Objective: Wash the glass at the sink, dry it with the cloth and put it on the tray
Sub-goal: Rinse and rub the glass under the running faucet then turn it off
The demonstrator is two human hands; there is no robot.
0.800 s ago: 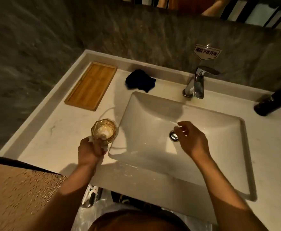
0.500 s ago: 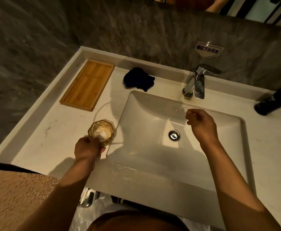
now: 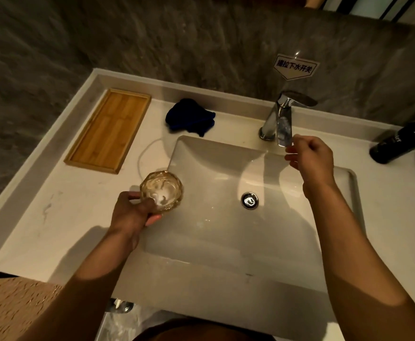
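At the far left of the pale tabletop [image 3: 53,217] lies the wooden tray [image 3: 109,130], long and shallow, with nothing in it, close to the raised back edge. To the right of it, behind the basin, sits the dark blue cloth [image 3: 190,118], crumpled in a heap and touching neither the tray nor the sink [image 3: 226,168].

In front of these, the left hand [image 3: 133,214] is closed around the glass [image 3: 161,190], which has an amber tint and a faceted wall. The hand holds it upright from the near side, just at the left rim of the sink, partly over the tabletop. Something white shows at the bottom of the glass; I cannot tell if it is foam or only a reflection.

In the middle of the basin is the chrome drain [image 3: 250,200]. Behind the basin stands the chrome faucet [image 3: 281,119], with its lever pointing right. On the wall above it a small white sign [image 3: 295,67] carries dark Chinese characters, 提拉下水开关.

The right hand [image 3: 311,156] is loosely curled, fingers bent toward the palm, and holds nothing; it hangs just beside the tip of the spout. At the far right a dark bottle [image 3: 402,142] stands on the tabletop; its label is too blurred to read.
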